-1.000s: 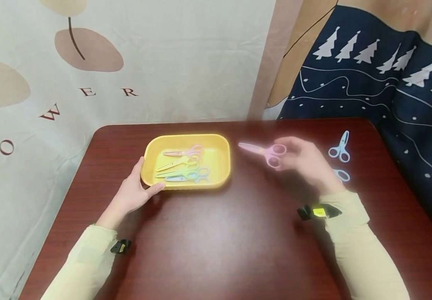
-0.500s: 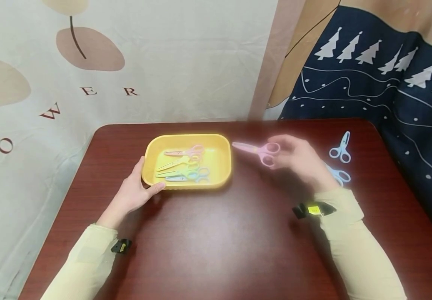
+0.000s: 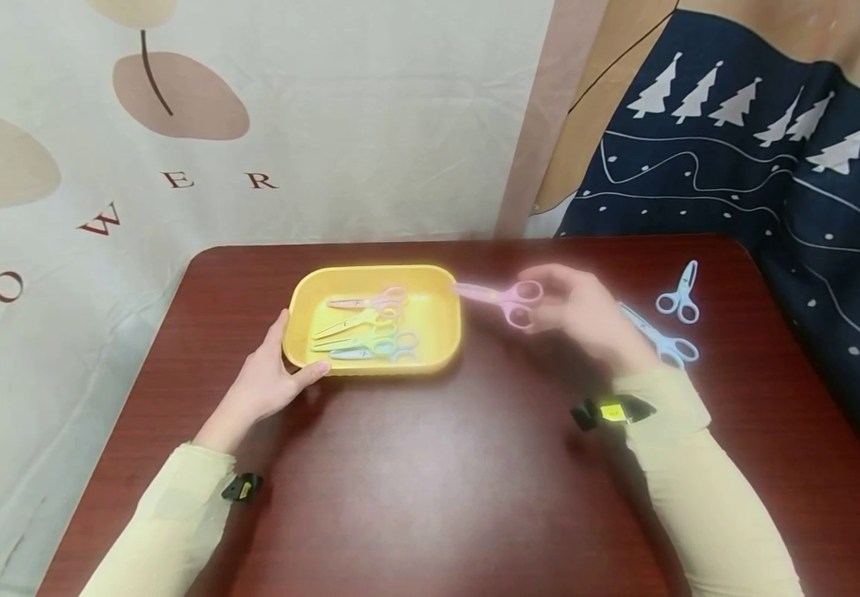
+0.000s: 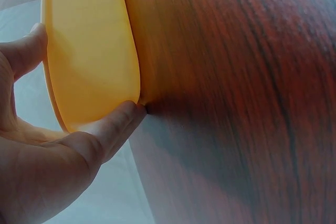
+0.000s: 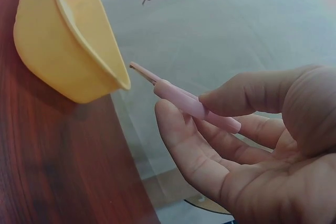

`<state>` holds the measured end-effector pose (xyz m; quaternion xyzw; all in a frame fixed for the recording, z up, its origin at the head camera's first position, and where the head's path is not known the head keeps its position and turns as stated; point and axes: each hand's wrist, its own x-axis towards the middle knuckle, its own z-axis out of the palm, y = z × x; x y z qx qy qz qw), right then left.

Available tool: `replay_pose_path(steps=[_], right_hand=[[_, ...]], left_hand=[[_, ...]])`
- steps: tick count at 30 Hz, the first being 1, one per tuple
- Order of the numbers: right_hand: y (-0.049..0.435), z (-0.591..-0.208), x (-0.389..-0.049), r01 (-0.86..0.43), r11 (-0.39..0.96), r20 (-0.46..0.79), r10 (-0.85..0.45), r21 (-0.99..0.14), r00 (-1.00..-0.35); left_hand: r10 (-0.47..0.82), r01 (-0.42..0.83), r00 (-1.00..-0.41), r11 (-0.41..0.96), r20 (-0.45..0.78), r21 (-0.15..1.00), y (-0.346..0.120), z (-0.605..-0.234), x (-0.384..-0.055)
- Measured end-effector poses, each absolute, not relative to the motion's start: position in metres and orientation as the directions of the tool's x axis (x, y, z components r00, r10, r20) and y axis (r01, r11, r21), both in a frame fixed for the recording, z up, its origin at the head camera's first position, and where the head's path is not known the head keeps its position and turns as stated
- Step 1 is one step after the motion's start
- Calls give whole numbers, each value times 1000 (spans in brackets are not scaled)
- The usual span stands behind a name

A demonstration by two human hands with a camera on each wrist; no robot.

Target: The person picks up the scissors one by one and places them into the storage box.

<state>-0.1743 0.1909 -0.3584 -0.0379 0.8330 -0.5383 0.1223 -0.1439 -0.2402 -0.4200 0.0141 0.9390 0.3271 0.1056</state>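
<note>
My left hand (image 3: 269,369) holds the left end of a yellow plastic tray (image 3: 433,336), its thumb at the near side. In the left wrist view the fingers lie against the tray's wall (image 4: 94,35). Inside the tray lie a pink pair of scissors (image 3: 347,304), a yellow pair (image 3: 347,324), a green pair (image 3: 340,343) and a light blue pair (image 3: 351,354). My right hand (image 3: 582,313) pinches another pink pair of scissors (image 3: 489,294) by the handles, above the table. Its blades point left, with the tip at the tray's right rim in the head view.
Two light blue pairs of scissors rest on the table's right side. The farther pair (image 3: 679,297) is in full view; the nearer pair (image 3: 653,333) is partly covered by my right wrist. Patterned cloths hang behind the dark red wooden table (image 3: 415,481).
My right hand has moved left with the pink scissors, bringing their tip to the tray's rim. More of the nearer blue scissors shows. My left hand and the tray have stayed in place.
</note>
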Motion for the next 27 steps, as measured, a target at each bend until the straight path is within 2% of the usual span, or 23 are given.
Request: replay_pose_path(steps=[11,27], right_hand=[[177,-361,-184,49,410,-152,-224,-911,-963],[154,-362,-191,48,318,-148,-298,-947,-943]], left_hand=[[98,-41,-977,783,-188,620,-241,-420,-145],[94,-46,-977,782,-189,622,-243,-421,-144]])
